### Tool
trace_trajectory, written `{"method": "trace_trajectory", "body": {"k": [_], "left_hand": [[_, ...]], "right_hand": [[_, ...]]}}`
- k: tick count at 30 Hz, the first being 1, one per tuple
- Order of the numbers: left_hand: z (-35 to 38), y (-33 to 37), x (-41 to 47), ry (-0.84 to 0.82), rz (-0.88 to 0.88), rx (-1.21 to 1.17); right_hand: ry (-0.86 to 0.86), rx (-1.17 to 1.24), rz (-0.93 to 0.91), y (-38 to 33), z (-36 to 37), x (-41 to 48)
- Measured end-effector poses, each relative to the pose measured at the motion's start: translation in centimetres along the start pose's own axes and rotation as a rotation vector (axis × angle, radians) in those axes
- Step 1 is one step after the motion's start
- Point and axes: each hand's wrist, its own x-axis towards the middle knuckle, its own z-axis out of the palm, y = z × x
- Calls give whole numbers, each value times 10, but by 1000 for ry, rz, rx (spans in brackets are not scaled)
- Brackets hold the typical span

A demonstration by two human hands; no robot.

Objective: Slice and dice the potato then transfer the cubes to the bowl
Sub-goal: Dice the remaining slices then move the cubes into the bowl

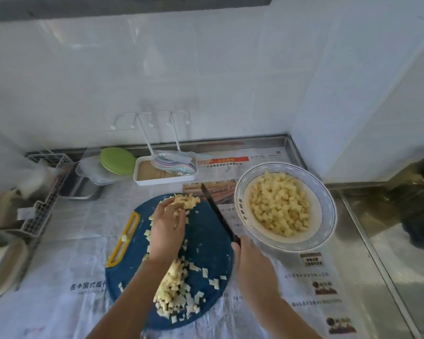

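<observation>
Looking down from head height at a steel table (367, 265) partly covered with sheets of newspaper (66, 265). A round blue cutting board (211, 231) lies in the middle, its near edge partly covered by the person's forearms.

The left hand (167, 226) lies palm down at the far side of the board. Its fingers are only loosely curved over a small heap of potato cubes (190, 200). The palm side is hidden, so it is unclear whether any cubes are actually held.

A longer heap of cubes (174, 289) runs along the board under the left forearm, with flat scraps scattered around it.

The right hand (252, 267) is wrapped around the handle of a dark knife (217, 211). The handle is almost fully covered. The blade points away from the person, lying along the board's right edge, between the board and the bowl.

The bowl (327, 199) is white with a blue patterned rim (the lettering on it is too blurred to read). It sits just right of the board and is heaped with diced potato (279, 206).

Against the wall behind stand a white tray (164, 182) and a green round lid (118, 160). A wire rack (44, 204) at the left is cut off by the frame. A dark shape (419, 204) at the right edge is too blurred to identify.
</observation>
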Motion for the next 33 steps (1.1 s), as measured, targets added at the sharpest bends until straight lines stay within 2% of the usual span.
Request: {"method": "trace_trajectory", "body": {"k": [3,8,14,18,24,28,30,33], "left_hand": [[-14,-32,-1,-23,-153,2],[-24,-67,-1,-70,-361,-16],[-24,-73,-8,-83,-376,-74],[-22,-69,-12,-101,-366,-122],[-19,-60,-17,-113,-425,-249],[-17,-53,-14,-88,-451,-307],[-14,-49,-12,-71,-466,-319],[-9,-44,-8,-35,-483,-336]], "right_hand": [[42,-261,-25,-12,24,30],[57,-395,-25,-24,39,70],[191,-407,-164,-21,54,89],[189,-412,-265,-21,50,92],[93,-388,-433,-21,51,95],[-118,-355,-514,-11,46,96],[-172,-241,-513,-12,40,90],[-283,-26,-391,-17,41,76]]}}
